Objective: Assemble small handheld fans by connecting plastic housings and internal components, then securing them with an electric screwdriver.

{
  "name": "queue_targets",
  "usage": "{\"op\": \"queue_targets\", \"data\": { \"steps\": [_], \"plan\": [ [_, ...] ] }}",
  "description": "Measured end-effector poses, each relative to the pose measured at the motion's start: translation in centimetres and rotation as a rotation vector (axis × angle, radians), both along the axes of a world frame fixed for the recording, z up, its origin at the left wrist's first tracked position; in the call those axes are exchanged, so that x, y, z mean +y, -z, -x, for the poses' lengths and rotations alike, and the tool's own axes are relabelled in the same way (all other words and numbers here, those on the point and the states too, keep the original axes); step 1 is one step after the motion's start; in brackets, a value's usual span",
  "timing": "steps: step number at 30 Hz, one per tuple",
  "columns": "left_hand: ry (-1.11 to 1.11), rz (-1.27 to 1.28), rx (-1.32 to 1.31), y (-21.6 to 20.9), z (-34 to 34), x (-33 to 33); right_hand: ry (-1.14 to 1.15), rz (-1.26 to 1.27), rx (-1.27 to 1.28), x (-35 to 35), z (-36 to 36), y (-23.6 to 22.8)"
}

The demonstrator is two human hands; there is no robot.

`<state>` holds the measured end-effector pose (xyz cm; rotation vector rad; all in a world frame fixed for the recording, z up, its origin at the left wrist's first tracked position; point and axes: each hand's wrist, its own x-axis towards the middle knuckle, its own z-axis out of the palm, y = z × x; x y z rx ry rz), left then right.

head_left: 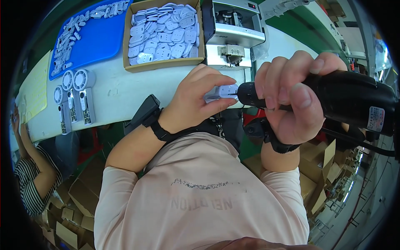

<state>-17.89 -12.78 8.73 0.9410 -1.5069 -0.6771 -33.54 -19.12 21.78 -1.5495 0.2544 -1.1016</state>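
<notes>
My left hand [204, 93] pinches a small pale plastic part [226, 91] between thumb and fingers, above the table's front edge. Wrapped round a black electric screwdriver [350, 98], my right hand [296, 93] keeps it lying almost level. The screwdriver's tip points left and meets the right end of the plastic part; whether a screw sits there is too small to tell. Part of the plastic piece is covered by my left fingers. Further left on the table lie several handheld fans [84, 96] with round heads and clear-looking handles.
A cardboard box [164, 66] full of pale plastic covers [164, 37] stands behind my left hand. Beside it are a blue tray [98, 37] with small white parts and a silver-black machine [235, 31]. Another person's arms [35, 154] are at far left. Cartons [79, 204] lie below.
</notes>
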Motion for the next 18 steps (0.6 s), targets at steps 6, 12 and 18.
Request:
{"op": "queue_targets", "data": {
  "steps": [6, 12, 18],
  "plan": [
    [0.012, -0.011, 0.016, 0.0, 0.0, -0.3, -0.022, 0.001, -0.003, 0.1, 0.3, 0.1],
    [0.060, 0.028, -0.014, 0.2, 0.4, 0.2, -0.048, -0.119, -0.126, -0.1, 2.3, -1.2],
    [0.042, -0.039, -0.042, 0.2, -0.5, 0.8, 0.188, 0.032, -0.096, -4.6, 1.1, 2.8]
  ]
}}
